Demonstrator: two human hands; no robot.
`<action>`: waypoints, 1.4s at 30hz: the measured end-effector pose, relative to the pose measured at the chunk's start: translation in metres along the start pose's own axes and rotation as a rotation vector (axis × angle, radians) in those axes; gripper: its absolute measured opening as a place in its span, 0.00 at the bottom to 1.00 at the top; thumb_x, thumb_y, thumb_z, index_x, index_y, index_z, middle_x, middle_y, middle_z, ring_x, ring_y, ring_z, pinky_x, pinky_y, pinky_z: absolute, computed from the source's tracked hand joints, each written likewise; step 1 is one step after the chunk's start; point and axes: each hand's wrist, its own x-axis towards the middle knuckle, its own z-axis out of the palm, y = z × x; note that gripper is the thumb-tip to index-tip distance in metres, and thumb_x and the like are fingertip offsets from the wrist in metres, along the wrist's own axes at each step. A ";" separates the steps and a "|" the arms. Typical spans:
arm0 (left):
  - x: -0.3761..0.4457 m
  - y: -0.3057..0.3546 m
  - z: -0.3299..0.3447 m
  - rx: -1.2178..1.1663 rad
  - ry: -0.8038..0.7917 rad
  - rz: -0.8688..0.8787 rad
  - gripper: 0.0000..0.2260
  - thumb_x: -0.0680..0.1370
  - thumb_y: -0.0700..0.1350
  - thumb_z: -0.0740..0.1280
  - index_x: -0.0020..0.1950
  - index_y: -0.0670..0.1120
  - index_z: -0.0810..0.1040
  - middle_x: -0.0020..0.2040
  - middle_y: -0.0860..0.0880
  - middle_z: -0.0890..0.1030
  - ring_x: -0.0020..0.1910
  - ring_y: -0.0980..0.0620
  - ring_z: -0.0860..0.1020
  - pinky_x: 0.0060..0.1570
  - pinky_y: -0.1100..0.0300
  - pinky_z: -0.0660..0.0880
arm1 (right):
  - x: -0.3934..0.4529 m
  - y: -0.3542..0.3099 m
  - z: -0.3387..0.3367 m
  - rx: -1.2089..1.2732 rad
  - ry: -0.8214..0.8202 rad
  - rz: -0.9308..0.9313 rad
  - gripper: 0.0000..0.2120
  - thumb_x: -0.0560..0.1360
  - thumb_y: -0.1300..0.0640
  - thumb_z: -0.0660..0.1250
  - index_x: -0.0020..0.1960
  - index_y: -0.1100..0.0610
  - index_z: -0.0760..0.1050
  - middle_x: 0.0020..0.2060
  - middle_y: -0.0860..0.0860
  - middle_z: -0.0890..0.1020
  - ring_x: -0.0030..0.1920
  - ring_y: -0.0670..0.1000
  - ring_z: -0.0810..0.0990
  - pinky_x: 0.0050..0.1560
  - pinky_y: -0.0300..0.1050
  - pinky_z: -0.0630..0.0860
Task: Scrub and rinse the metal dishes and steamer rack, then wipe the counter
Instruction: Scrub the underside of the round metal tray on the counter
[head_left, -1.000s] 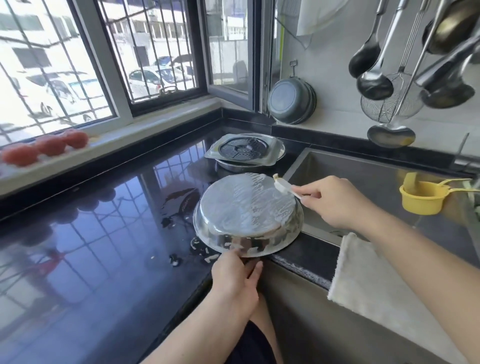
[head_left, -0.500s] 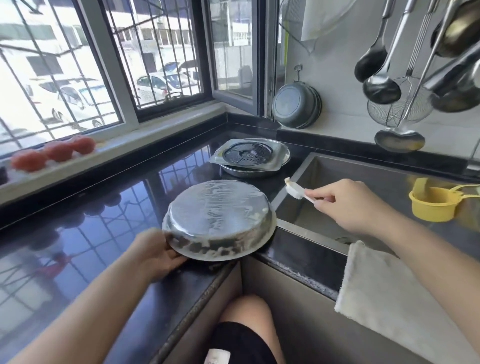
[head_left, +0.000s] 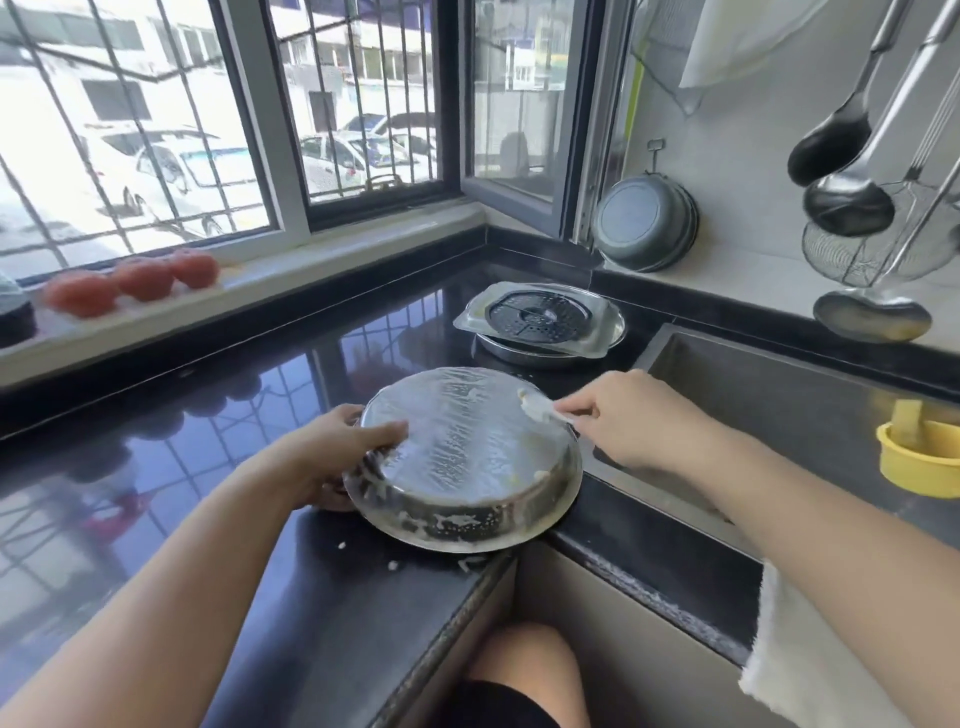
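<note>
At the centre of the frame, the left hand (head_left: 332, 457) grips the rim of the overturned, soapy metal dish (head_left: 467, 457) on the black counter (head_left: 218, 415), while the right hand (head_left: 639, 421) pinches a small white brush (head_left: 535, 408) against its base. Scrubbing looks underway; rinsing in the sink (head_left: 779, 400) at right likely follows. The steamer rack (head_left: 540, 317) waits behind.

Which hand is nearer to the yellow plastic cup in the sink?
Right. The right hand holds a small brush at the sink's near edge; the yellow plastic cup sits further right. The left hand grips the upturned metal dish.

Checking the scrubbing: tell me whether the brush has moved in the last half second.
Yes. The brush went from over the sink edge leftward onto the upturned dish.
</note>
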 end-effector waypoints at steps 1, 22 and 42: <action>0.002 -0.001 0.000 -0.006 0.005 0.012 0.13 0.79 0.56 0.72 0.60 0.56 0.76 0.49 0.50 0.83 0.38 0.52 0.82 0.31 0.59 0.79 | 0.009 -0.002 0.000 -0.029 -0.013 0.014 0.16 0.81 0.52 0.61 0.62 0.37 0.80 0.52 0.46 0.85 0.45 0.51 0.81 0.48 0.47 0.79; 0.023 -0.015 0.003 -0.042 0.052 0.109 0.16 0.78 0.56 0.74 0.61 0.55 0.74 0.51 0.48 0.85 0.45 0.46 0.85 0.44 0.45 0.85 | -0.006 0.013 0.005 -0.225 -0.034 -0.018 0.17 0.83 0.47 0.58 0.67 0.30 0.73 0.59 0.51 0.82 0.58 0.61 0.81 0.57 0.52 0.78; 0.032 -0.018 0.004 0.010 0.080 0.153 0.18 0.78 0.57 0.73 0.65 0.56 0.75 0.53 0.49 0.85 0.47 0.46 0.85 0.41 0.52 0.82 | -0.077 0.014 0.073 0.100 0.289 -0.089 0.17 0.83 0.49 0.62 0.68 0.33 0.75 0.32 0.48 0.70 0.35 0.52 0.74 0.38 0.51 0.74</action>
